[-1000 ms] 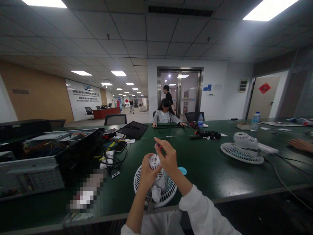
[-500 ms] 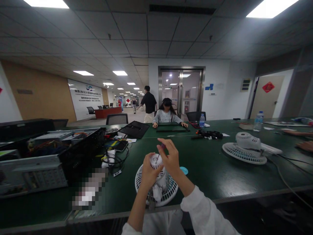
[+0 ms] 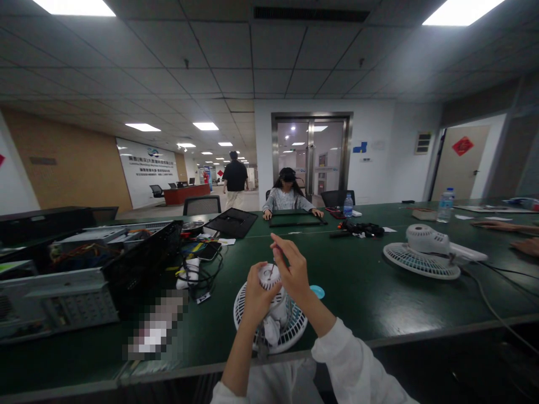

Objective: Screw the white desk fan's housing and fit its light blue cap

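A white fan [image 3: 290, 340] lies grille-down at the table's near edge, its rounded motor housing pointing up. My left hand [image 3: 256, 296] is wrapped round that housing, thumb on the near side and fingers on the left. Above it, my right hand [image 3: 293, 271] pinches a screwdriver [image 3: 272, 272] between thumb and fingers. Its thin shaft points down to the top of the housing; the handle is mostly hidden by the fingers. Just right of the fan sits a light-blue round piece [image 3: 317, 292].
An opened computer case [image 3: 71, 292] fills the left, with cables [image 3: 206, 272] beside it. Another white fan [image 3: 421, 261] lies at the right, near a water bottle [image 3: 445, 205]. Across the green table [image 3: 353, 303], a seated person [image 3: 286, 196] holds a black frame [image 3: 295, 223].
My right fingers have shifted slightly round the screwdriver, so its handle shows less. The left hand and fan stay put. In the background, a walking person has moved left.
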Tool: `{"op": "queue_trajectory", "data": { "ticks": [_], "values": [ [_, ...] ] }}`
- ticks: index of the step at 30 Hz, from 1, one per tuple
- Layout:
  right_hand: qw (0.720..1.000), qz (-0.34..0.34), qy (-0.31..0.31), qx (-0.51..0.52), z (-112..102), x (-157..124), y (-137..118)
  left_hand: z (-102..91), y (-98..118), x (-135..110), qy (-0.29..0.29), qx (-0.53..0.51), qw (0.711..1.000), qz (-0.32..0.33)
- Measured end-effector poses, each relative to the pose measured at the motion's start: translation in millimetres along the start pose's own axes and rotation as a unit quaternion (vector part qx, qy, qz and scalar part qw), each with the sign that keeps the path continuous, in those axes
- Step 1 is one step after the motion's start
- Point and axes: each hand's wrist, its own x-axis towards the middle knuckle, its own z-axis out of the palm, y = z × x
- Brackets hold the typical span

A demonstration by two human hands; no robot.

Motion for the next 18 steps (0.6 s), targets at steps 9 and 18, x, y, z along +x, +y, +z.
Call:
{"op": "queue_trajectory", "data": {
  "ticks": [9, 18],
  "values": [
    [0.999, 0.039, 0.033, -0.013, 0.3, -7.0, 7.3, 0.4, 0.2, 0.5, 0.005, 0.013, 1.0, -0.004],
    [0.998, 0.046, 0.008, 0.031, -1.6, -3.4, 5.9, 1.0, -0.8, 0.2, 0.009, 0.015, 1.0, -0.003]
  ]
}}
